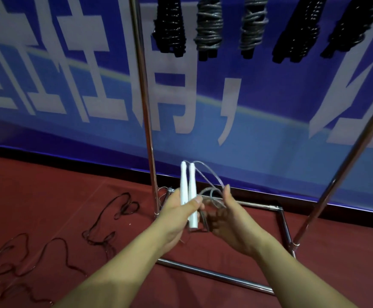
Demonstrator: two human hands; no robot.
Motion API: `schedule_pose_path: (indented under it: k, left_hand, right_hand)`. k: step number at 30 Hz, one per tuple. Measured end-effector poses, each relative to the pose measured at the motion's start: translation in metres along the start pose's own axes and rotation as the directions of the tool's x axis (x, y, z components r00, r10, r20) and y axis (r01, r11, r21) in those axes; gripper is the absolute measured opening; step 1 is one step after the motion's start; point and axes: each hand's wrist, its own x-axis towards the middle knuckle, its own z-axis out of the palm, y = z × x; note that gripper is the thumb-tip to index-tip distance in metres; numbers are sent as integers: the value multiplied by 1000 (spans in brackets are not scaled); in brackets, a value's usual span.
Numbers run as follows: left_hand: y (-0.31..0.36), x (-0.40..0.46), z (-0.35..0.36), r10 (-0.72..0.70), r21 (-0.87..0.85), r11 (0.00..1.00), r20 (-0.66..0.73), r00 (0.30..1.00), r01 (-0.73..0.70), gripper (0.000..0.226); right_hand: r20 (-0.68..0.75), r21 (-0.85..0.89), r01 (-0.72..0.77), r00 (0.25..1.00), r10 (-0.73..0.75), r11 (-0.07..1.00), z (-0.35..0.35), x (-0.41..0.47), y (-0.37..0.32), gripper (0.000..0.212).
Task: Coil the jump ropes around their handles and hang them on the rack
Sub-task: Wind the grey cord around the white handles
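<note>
Banner (247,103): blue with white characters, fills the wall behind. Floor (48,185): red carpet, with dark ropes (105,221) lying loose at my left. Rack (145,107): chrome, standing on the carpet just ahead; 5 coiled bundles (207,25) hang at the top. Step in hand, as I judge it: starting the coil. My left hand (176,216) grips 2 white handles (189,192) side by side, upright. My right hand (227,221) curls round the grey cord (212,192) just beside them. Next move needs the cord wound tight round both handles.
</note>
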Motion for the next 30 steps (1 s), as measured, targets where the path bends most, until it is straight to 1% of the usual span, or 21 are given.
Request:
schedule_pose_path:
  k: [2,3,6,7,8,9,10,11,12,13,14,15,16,18,20,21,22,24,26,28,30]
  left_hand:
    - [1,7,-6,-5,-15,1000,-96,995,3,4]
    - [2,9,-10,1,-12,1000,-134,991,-2,4]
    - [6,14,-20,21,3,1000,-196,980,-21,5]
    - [7,14,-22,30,21,999,-209,978,-26,4]
    - [9,13,-24,38,44,999,-217,975,-29,4]
    - [10,13,-26,44,51,998,-227,973,-33,4]
    - [12,12,-29,49,32,999,-244,968,-43,4]
    - [14,13,-32,51,-11,998,-266,962,-56,5]
    - [17,14,-35,52,-55,996,-288,956,-71,6]
    - [20,15,-39,48,-91,993,-308,950,-79,7]
    - [22,15,-44,39,-112,991,-327,944,-79,7]
    - [21,15,-48,27,-113,991,-345,938,-71,8]
    - [20,15,-52,18,-92,994,-361,933,-55,7]
    - [13,14,-58,24,14,1000,-375,927,-20,9]
    - [6,13,-61,59,148,989,-361,931,-5,12]
    - [5,12,-62,74,194,981,-344,936,-6,13]
    - [5,11,-61,81,211,977,-319,944,-12,15]
    - [7,9,-60,78,204,979,-260,962,-24,19]
    - [9,7,-58,66,198,980,-212,975,-24,21]
    - [11,3,-52,43,166,986,-148,988,-18,23]
    - [15,-4,-44,-4,115,993,-57,998,11,29]
  right_hand:
    - [49,-186,-18,998,28,982,-6,3,7,85]
    - [49,-244,-11,999,24,970,-8,5,9,86]
    - [59,-433,67,997,-46,899,-18,8,12,72]
    - [63,-518,77,997,-52,852,-20,8,12,61]
    - [48,-602,58,998,-36,796,-25,9,16,47]
    - [14,-696,16,1000,-9,717,-32,10,19,37]
    - [-40,-785,-36,999,8,619,-39,12,22,35]
    - [-98,-844,-87,995,8,530,-47,14,25,37]
    - [-147,-866,-131,989,4,483,-53,13,25,40]
    - [-181,-865,-158,984,-3,477,-59,14,24,41]
    - [-205,-849,-172,979,-12,500,-62,12,20,41]
    - [-225,-814,-167,974,-36,556,-64,10,13,39]
    - [-235,-759,-138,970,-70,636,-66,6,5,36]
    - [-228,-615,-21,962,-152,789,-69,-2,-15,23]
    - [-217,-487,65,957,-193,871,-66,-14,-32,7]
    - [-216,-454,81,956,-198,887,-65,-17,-36,3]
    - [-229,-438,79,954,-196,896,-64,-19,-36,8]
    - [-295,-444,34,938,-181,896,-62,-17,-31,12]
    - [-356,-452,-5,918,-175,892,-61,-14,-26,10]
    - [-385,-522,-21,898,-214,853,-60,-11,-22,17]
    - [-387,-587,0,878,-280,809,-53,-9,-19,23]
